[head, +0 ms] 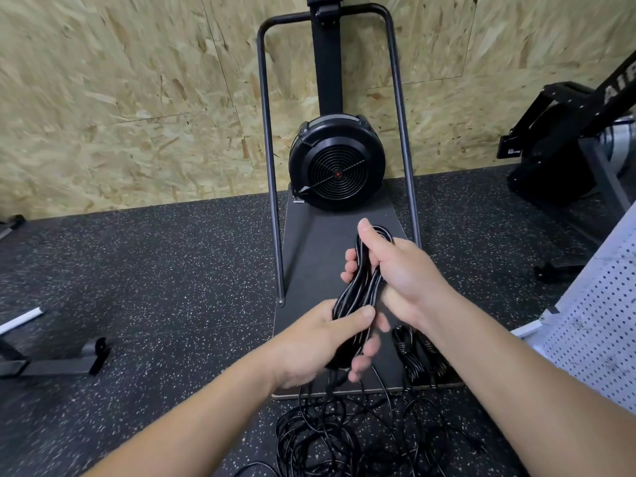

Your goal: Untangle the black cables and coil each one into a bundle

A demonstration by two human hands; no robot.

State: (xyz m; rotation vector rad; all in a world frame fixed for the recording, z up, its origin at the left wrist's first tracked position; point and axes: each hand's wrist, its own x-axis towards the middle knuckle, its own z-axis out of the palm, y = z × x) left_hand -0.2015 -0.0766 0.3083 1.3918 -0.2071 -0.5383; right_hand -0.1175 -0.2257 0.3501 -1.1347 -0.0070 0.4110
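I see both hands clamped on looped black cable bundle (361, 290): left hand (323, 342) low, right hand (399, 273) high; tangled black cable pile (344, 438) on floor below.

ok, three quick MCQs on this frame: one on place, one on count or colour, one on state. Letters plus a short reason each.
1. Where does the tangled pile of cable lie?
A. on the speckled floor, in front of the machine's platform
B. on a shelf
C. over the fan housing

2. How many hands grip the cable bundle?
A. none
B. one
C. two

3. What state is that bundle in?
A. looped together, held in the air
B. lying flat on the floor
C. stretched out straight

Answers:
1 A: the loose loops lie on the floor.
2 C: the left hand grips its lower end, the right hand its upper part.
3 A: several strands run side by side between the hands.
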